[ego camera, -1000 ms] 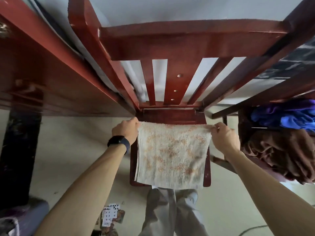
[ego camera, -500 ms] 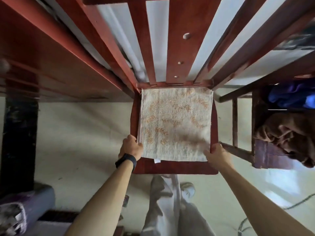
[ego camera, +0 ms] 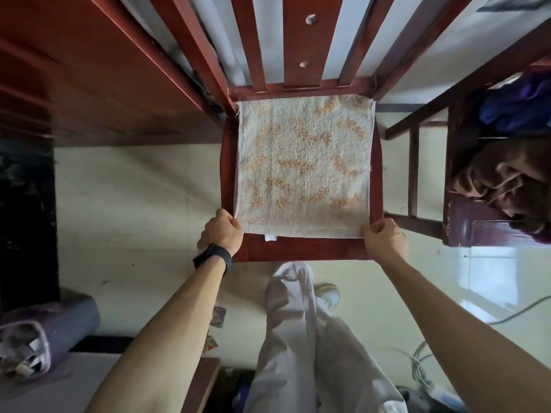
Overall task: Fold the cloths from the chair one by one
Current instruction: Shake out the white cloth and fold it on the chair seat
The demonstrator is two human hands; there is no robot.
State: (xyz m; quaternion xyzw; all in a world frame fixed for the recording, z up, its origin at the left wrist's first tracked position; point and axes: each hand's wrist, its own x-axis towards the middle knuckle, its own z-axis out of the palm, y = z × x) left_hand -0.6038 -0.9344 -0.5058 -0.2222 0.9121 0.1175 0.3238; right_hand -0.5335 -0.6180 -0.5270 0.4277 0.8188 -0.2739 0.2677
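Note:
A white towel with an orange pattern [ego camera: 304, 165] lies spread flat on the seat of a red wooden chair [ego camera: 298, 248]. My left hand [ego camera: 222, 232] pinches the towel's near left corner, and my right hand [ego camera: 384, 241] pinches its near right corner. Both hands have curled fingers at the seat's front. A small white tag hangs from the towel's near edge. On a second chair [ego camera: 465, 222] to the right sits a heap with a brown cloth [ego camera: 507, 183] and a blue cloth [ego camera: 518, 108].
A dark red table or cabinet [ego camera: 89, 84] stands at the left. My legs in light trousers [ego camera: 301, 338] are below the seat. A grey bin [ego camera: 44, 332] is at lower left, cables [ego camera: 423, 359] lie on the pale floor at lower right.
The towel went from being held up by its top corners to lying flat on the seat. Both hands moved from its far corners to its near corners.

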